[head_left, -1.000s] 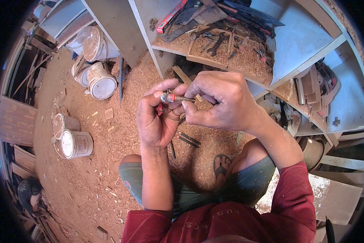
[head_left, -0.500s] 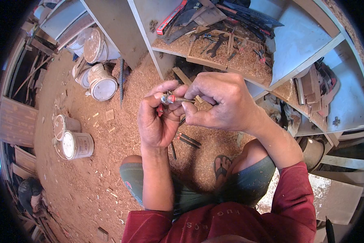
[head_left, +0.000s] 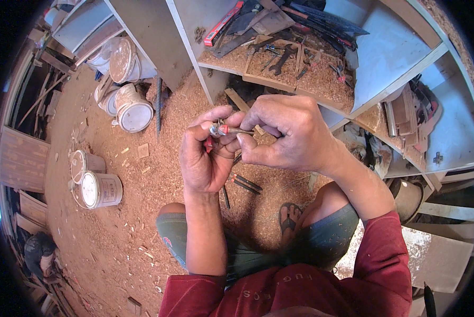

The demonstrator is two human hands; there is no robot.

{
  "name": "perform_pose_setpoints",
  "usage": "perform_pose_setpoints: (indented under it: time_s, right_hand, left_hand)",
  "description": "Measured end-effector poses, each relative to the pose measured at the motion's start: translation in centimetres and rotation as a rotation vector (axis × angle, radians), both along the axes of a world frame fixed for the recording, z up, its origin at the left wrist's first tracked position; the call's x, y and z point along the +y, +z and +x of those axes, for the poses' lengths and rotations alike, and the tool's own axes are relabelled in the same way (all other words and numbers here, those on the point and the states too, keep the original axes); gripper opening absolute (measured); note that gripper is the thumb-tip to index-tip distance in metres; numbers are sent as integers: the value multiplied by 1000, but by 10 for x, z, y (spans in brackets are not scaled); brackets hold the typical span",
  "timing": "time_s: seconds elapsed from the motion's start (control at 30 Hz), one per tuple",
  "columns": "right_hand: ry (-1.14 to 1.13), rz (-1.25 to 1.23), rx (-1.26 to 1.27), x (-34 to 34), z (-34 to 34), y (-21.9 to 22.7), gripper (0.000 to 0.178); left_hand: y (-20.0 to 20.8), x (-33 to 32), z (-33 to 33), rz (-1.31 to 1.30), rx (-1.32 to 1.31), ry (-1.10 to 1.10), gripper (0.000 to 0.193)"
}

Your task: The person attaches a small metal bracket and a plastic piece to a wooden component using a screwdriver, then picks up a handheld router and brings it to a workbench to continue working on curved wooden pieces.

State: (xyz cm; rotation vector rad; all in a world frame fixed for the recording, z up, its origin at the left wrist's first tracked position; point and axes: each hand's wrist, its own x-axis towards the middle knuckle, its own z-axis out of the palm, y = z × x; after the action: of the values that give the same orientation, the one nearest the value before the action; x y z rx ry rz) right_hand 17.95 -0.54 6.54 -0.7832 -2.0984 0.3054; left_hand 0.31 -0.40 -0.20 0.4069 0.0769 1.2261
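I hold both hands together in front of me, above the sawdust-covered floor. My left hand is curled, its fingers closed around a small metal piece pinched at the fingertips. My right hand is closed too, gripping a thin tool with a red band, whose tip touches the metal piece. Below my hands, a few dark rods lie on the floor near my sandalled foot. Paint cans stand well off to my left, and a shelf of tools sits just beyond my hands.
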Motion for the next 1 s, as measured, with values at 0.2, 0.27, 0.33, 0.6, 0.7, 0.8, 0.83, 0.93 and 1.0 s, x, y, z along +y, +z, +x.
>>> perform_pose_setpoints:
  time_s: [0.2, 0.27, 0.33, 0.6, 0.7, 0.8, 0.83, 0.93, 1.0]
  right_hand:
    - [13, 0, -5, 0, 0, 1, 23]
    - [10, 4, -6, 0, 0, 1, 23]
    - [7, 5, -7, 0, 0, 1, 24]
    - [18, -14, -5, 0, 1, 1, 24]
    - [16, -12, -3, 1, 1, 1, 24]
    - [13, -13, -7, 1, 1, 0, 23]
    - [13, -14, -9, 1, 0, 0, 23]
    - [25, 80, 67, 4, -2, 0, 16]
    - [22, 17, 19, 2, 0, 0, 20]
  left_hand:
    - [0, 0, 0, -5, 18, 19, 38]
    - [0, -1, -1, -4, 23, 21, 38]
    - [0, 0, 0, -2, 20, 15, 38]
    - [0, 0, 0, -9, 28, 24, 38]
    - [1, -1, 1, -8, 20, 25, 38]
    - [1, -1, 0, -13, 19, 29, 38]
    - [1, -1, 0, -16, 21, 32, 38]
    - [0, 0, 0, -16, 15, 18, 38]
    - [-1, 0, -1, -18, 17, 20, 38]
